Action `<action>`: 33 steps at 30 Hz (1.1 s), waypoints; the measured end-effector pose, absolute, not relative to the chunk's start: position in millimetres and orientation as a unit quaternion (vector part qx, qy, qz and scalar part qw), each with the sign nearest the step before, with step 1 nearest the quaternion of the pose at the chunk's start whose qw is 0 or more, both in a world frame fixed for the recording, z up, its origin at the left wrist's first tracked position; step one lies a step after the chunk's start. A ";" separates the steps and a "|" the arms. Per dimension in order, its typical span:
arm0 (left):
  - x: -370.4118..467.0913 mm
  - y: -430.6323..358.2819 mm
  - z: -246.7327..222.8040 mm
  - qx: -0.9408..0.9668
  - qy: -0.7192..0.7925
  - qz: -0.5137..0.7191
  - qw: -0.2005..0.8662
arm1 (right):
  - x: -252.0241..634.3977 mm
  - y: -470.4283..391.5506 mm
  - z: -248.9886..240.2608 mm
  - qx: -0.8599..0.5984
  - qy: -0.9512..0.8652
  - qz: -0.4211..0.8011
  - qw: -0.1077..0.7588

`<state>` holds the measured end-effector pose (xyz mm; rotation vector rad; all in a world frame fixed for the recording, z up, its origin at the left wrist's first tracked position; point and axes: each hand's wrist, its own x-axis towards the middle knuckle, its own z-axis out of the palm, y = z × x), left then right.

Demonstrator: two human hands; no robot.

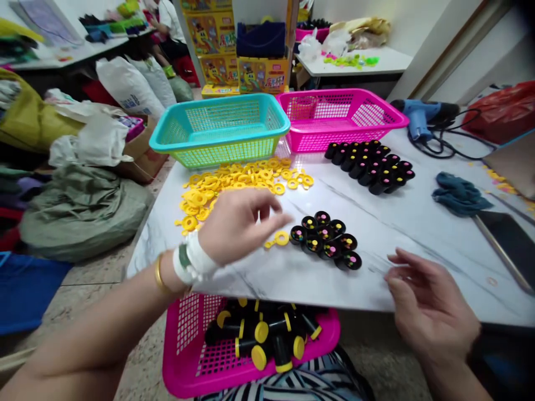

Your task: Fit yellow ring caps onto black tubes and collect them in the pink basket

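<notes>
My left hand point(246, 225) is over the near edge of a pile of yellow plastic ring pieces with tabs point(234, 178). Its thumb stands apart from the bent fingers, and I see nothing in it. One yellow ring piece point(281, 238) lies just past the thumb, beside a cluster of short black tubes point(324, 234) with pink and yellow dots inside. To the right of this cluster, my right hand point(432, 303) hovers at the table's front edge, fingers loosely curled and apart, with nothing visible in it. Black tubes with yellow caps point(267, 334) lie in a pink basket point(179, 356) below the table edge.
Behind the rings stand a turquoise basket point(217, 147) and a pink basket point(343, 136). More black tubes point(370, 164) are grouped at the back right. A blue heat gun point(422, 117), a dark cloth point(457, 192) and a phone point(507, 239) lie on the right.
</notes>
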<state>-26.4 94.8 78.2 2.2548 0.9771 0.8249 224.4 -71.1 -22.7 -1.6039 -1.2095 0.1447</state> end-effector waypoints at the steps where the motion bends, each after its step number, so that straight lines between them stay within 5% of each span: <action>1: -34.6 82.9 62.5 0.864 0.385 0.248 0.209 | 219.1 -80.1 -22.5 -0.685 -0.485 0.061 0.541; 6: -59.3 43.1 3.0 0.881 0.433 0.150 0.120 | 191.8 -110.6 -13.5 -0.636 -0.533 0.111 0.547; 10: -66.7 13.7 1.1 0.889 0.420 0.158 0.090 | 175.8 -106.1 -4.1 -0.545 -0.693 0.106 0.460; 18: -35.0 -1.7 11.6 0.914 0.272 0.219 0.206 | 147.8 -61.9 -11.1 -0.548 -0.762 0.155 0.308; 22: -17.9 38.9 11.2 0.830 0.362 0.301 0.299 | 155.9 -64.2 -4.8 -0.590 -0.702 0.216 0.335; 33: -10.7 59.9 8.5 0.833 0.410 0.244 0.280 | 166.8 -80.5 -0.8 -0.568 -0.376 0.587 0.438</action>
